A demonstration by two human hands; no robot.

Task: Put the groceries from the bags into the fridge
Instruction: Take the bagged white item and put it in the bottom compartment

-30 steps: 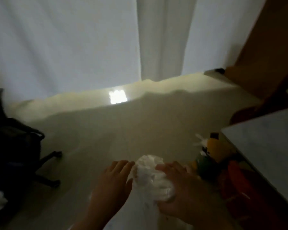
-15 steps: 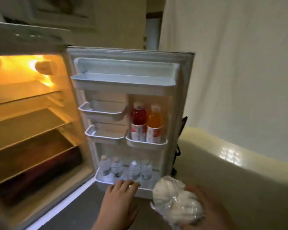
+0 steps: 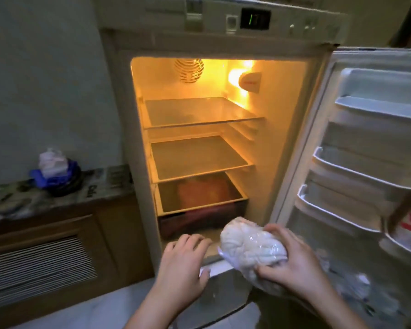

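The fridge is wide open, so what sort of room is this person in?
Most likely a home kitchen or kitchenette. An open fridge with lit glass shelves stands beside a low wooden cabinet with a stone-patterned countertop, and the right hand holds a plastic-wrapped pale grocery item.

We see a lumpy white food packet [image 3: 249, 248] wrapped in clear plastic, lying on its side at the lower middle. The fridge [image 3: 223, 43] stands open and lit yellow, its shelves bare.

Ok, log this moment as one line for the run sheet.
stage: at open fridge | right hand: holding plastic-wrapped white package | left hand: empty, near fridge sill | shelves: bare
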